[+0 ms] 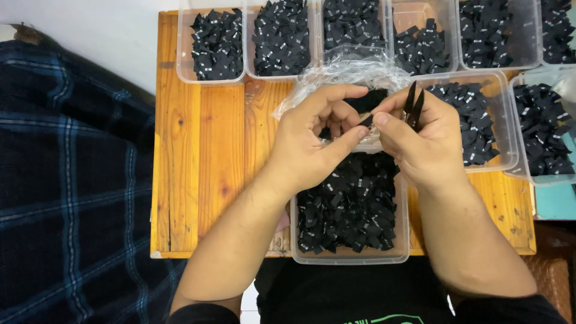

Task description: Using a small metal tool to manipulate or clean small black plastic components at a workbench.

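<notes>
Left hand (312, 141): pinches black label (366, 120) | right hand (420, 141): grasps snips (413, 107), same label | desk (204, 150): bare left of clear tub (351, 255) at near edge.

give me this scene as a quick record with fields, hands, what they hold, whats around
left hand: pinches a small black fabric label at thumb and fingertips
right hand: pinches the same label, also holds black thread snips, blades pointing up
below hands: clear tub full of black labels
behind hands: crumpled clear plastic bag
far row: more clear tubs of black labels
surface: wooden table
left of table: dark blue plaid cloth
</notes>
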